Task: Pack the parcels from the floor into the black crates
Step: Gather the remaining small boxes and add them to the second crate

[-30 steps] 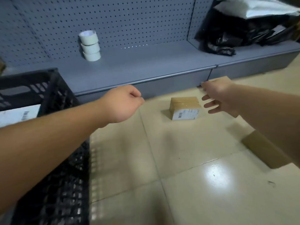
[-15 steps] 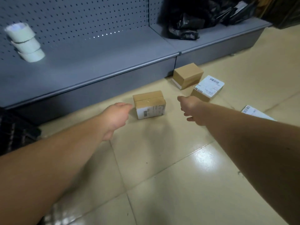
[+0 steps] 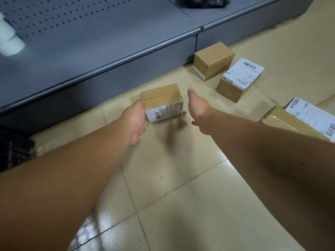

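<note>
A person reaches for a small cardboard parcel (image 3: 162,102) lying on the tiled floor (image 3: 181,178) just in front of a grey shelf base (image 3: 108,73), with the left hand (image 3: 134,120) at the box's left end, apparently touching it, and the right hand (image 3: 198,109) released and spread just beside its right end, not yet in contact. Neither hand has closed on the box. The parcel looks like a stiff, taped carton with a white barcode label on its near face; judged by its size it is probably light, its tape likely somewhat slick, and the two short ends offer the surest hold for a two-handed squeeze. Three more parcels wait to the right: a plain box (image 3: 213,60) against the shelf base, a labelled box (image 3: 239,78) just beside it, and a flat labelled box (image 3: 306,120) at the right edge. Only a dark corner of a black crate (image 3: 14,151) shows at the left.
</note>
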A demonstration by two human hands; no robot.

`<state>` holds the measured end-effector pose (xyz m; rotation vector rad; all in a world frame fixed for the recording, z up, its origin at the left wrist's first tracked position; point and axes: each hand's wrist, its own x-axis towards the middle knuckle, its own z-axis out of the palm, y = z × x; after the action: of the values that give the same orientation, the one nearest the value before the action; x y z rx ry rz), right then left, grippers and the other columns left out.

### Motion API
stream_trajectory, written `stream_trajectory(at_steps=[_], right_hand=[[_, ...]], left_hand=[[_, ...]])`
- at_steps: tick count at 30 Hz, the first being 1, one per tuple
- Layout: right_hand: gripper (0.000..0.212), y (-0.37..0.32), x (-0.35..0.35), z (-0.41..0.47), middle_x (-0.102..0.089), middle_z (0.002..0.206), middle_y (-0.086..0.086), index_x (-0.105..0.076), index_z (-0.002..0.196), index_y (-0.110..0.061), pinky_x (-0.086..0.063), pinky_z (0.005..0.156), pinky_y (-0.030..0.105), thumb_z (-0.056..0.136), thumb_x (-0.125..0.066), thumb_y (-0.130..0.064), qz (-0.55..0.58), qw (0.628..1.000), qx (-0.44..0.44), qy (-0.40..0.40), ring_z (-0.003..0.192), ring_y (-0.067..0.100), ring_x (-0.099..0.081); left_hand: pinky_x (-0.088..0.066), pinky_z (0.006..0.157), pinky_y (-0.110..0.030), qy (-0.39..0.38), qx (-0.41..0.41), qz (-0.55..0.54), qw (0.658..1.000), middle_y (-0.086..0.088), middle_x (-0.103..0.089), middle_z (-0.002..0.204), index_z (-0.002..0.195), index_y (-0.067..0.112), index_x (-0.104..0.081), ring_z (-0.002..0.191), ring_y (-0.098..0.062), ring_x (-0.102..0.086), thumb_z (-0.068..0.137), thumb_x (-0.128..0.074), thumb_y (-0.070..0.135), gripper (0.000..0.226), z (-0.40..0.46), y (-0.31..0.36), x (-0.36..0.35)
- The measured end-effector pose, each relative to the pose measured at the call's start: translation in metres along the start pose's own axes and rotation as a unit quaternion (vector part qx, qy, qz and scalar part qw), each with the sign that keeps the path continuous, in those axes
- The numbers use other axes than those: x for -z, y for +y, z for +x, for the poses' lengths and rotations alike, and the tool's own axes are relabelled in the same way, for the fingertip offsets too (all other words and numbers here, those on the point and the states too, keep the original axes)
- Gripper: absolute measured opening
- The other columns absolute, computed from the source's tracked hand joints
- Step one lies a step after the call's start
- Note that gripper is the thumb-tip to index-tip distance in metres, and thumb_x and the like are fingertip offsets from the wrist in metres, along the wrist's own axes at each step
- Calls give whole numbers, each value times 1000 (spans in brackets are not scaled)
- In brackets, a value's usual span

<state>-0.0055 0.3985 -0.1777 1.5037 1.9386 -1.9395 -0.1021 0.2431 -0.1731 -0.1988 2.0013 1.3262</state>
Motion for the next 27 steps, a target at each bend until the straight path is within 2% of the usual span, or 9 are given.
stream_trajectory(at_steps=[5,9,11,13,16,18,21,24,27], right_hand=[[65,-1,-10,3,-44,151,4,-44,147,-14,-32,117,43,102,-29,-59,11,1000,-1,-1,135,25,-43],[69,-3,-13,-3,-46,150,4,-44,147,-19,-30,118,44,99,-29,-65,-5,1000,-2,-12,133,27,-44],[71,-5,-15,-7,-48,148,1,-46,146,-21,-29,117,43,96,-30,-69,1,1000,-7,-26,133,25,-45],[61,-9,-19,-12,-60,128,-3,-58,128,-26,-31,107,39,96,-30,-69,24,999,-5,-36,113,19,-54],[49,-20,-29,-28,-61,93,-12,-62,101,-30,-28,93,36,96,-31,-68,62,997,7,-37,89,10,-54],[49,-29,-35,-41,-65,99,-11,-63,108,-32,-29,95,38,96,-31,-67,78,995,27,-50,97,11,-57],[54,-48,-45,-67,-67,117,-8,-59,130,-36,-37,103,45,96,-30,-67,92,992,59,-67,114,19,-58],[50,-65,-61,-90,-68,116,-9,-62,126,-38,-47,97,49,96,-32,-65,117,985,99,-82,106,18,-64],[43,-81,-90,-116,-74,107,-11,-69,110,-39,-53,90,44,95,-36,-62,146,974,130,-119,100,17,-68]], left_hand=[[-40,102,-37,-31,8,6,999,7,-47,152,148,26,-48,135,-13,-46,100,-37,58,59,4,2,-4],[-44,86,-28,-37,-11,1,999,10,-67,129,134,31,-61,115,-7,-63,100,-37,58,49,-3,2,2],[-43,91,-30,-31,-31,-10,999,11,-71,114,123,29,-65,105,-7,-63,102,-37,56,45,-8,3,11],[-39,100,-33,-23,-50,-12,998,14,-66,101,104,29,-66,100,-8,-59,103,-38,57,39,-14,7,22],[-29,118,-41,-24,-78,-14,997,9,-62,129,99,32,-66,132,-23,-49,102,-36,61,42,-29,14,40],[-20,124,-47,-36,-93,-25,995,3,-58,142,86,36,-67,143,-22,-42,102,-35,62,45,-42,20,55],[-21,124,-45,-39,-111,-38,992,14,-66,126,88,40,-68,135,-17,-52,98,-36,67,43,-56,33,82],[-28,121,-44,-25,-150,-46,987,17,-73,112,96,41,-75,125,-15,-59,97,-37,65,44,-73,45,114],[-36,116,-39,-14,-191,-40,981,16,-78,106,87,46,-78,115,-12,-65,98,-37,64,46,-98,57,155]])
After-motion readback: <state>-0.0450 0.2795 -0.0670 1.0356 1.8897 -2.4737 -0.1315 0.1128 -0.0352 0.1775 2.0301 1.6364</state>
